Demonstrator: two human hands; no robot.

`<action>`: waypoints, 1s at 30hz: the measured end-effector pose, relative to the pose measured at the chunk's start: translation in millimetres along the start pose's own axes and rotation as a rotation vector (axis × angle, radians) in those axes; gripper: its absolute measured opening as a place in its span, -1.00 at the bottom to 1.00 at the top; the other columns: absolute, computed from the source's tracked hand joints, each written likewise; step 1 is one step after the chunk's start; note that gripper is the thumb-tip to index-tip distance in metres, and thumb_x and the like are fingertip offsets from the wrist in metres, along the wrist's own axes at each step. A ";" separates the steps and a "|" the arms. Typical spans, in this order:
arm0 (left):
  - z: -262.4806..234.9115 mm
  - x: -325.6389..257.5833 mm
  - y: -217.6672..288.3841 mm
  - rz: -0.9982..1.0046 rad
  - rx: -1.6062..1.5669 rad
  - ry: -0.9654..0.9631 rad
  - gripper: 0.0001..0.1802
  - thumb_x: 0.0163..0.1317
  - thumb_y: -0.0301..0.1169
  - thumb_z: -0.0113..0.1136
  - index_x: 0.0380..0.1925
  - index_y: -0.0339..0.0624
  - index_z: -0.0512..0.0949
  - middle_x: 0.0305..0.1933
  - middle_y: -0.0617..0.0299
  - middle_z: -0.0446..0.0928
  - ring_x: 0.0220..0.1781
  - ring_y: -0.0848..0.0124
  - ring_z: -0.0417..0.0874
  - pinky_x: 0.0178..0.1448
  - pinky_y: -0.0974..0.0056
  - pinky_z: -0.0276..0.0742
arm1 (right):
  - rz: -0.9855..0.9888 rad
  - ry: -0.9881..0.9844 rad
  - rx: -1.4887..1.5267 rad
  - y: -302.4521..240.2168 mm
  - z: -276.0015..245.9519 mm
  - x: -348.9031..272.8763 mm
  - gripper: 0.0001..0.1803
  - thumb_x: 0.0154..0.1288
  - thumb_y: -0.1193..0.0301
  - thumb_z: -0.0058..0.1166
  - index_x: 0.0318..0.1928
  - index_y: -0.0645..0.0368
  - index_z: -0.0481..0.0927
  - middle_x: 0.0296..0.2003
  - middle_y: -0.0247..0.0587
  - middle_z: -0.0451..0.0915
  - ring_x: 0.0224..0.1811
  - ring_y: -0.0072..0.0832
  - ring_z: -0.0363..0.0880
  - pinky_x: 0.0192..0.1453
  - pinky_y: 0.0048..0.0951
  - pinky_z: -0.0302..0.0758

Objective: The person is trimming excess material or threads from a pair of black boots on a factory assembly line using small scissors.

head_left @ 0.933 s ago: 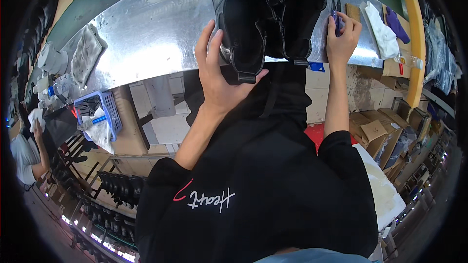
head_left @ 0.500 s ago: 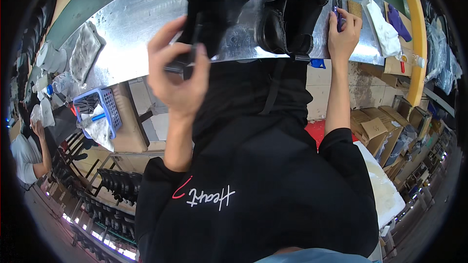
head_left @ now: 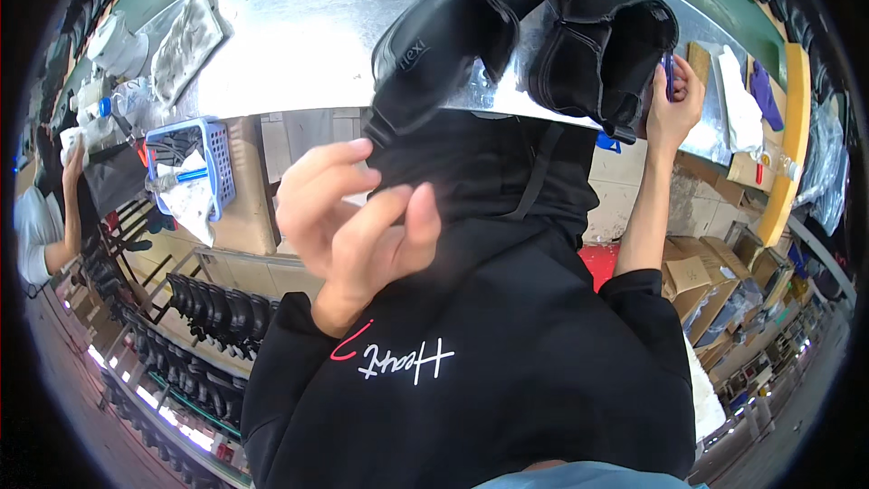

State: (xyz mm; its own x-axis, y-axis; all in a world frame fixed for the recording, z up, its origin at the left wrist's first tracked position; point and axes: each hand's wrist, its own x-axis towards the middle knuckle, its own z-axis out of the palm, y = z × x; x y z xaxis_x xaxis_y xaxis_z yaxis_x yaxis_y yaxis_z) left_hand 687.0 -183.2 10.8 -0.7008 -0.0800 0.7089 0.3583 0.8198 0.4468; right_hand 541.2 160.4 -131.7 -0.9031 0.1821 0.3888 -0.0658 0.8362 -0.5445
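Observation:
Two black leather boots rest on the shiny metal bench top. The left boot [head_left: 425,72] lies tilted, its shaft end and dangling strap toward me over the bench edge. My left hand [head_left: 358,226] hovers just below that strap end, apart from it, fingers loosely bent and spread with nothing in them. To the right, the other boot [head_left: 566,68] has its opening toward me. Close beside its right side, my right hand [head_left: 677,109] is closed on slim snips [head_left: 669,75] with a blue-purple handle; their blades are hidden.
A blue basket [head_left: 217,172] with tools and a rag stands at left, near a stained cloth [head_left: 190,45]. At right lie a white cloth [head_left: 740,104], a purple cloth [head_left: 765,95] and a yellow bar [head_left: 793,145]. Another person's arm [head_left: 71,208] shows far left.
My left hand has let go of the left boot and drawn back toward me. That boot has turned onto its side. My right hand, still holding the snips, is now closer to the right boot.

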 end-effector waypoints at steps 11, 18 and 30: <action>-3.1 25.4 -0.8 0.083 0.077 -0.044 -0.75 -0.04 -0.62 0.39 -0.29 -0.23 0.70 -0.15 0.08 0.60 -0.22 0.25 0.61 -0.21 0.31 0.51 | 0.101 0.002 0.029 -3.0 -38.4 -45.3 -0.56 0.25 0.51 0.23 0.16 0.18 0.57 -0.25 -0.33 0.35 -0.38 -0.62 0.37 -0.27 -0.53 0.42; -8.4 52.2 10.2 -0.060 0.053 -0.135 -0.68 -0.04 -0.69 0.43 -0.20 -0.30 0.71 -0.28 0.16 0.49 -0.37 0.41 0.52 -0.45 0.44 0.36 | 0.457 0.064 0.727 -86.0 -56.5 -134.0 -0.72 0.46 0.50 -0.04 -0.48 0.22 0.38 -0.47 -0.32 0.38 -0.49 -0.69 0.33 -0.46 -0.61 0.26; 24.4 13.2 -3.4 -0.439 -0.137 -0.294 -0.76 0.20 -0.49 0.30 -0.13 -0.27 0.58 -0.35 -0.01 0.65 -0.35 0.09 0.70 -0.33 0.17 0.55 | 0.131 -0.383 1.159 -238.2 2.8 -56.1 -0.83 0.45 0.47 -0.01 -0.27 0.34 0.53 -0.19 -0.16 0.61 -0.17 -0.54 0.53 -0.02 -0.54 0.43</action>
State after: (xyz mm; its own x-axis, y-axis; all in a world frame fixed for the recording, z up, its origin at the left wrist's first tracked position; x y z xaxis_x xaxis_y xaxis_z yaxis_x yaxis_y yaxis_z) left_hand 661.5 -173.2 5.3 -0.9385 -0.2202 0.2659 0.0562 0.6623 0.7471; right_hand 606.4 -50.5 -25.9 -0.9848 -0.0969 0.1444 -0.1269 -0.1666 -0.9778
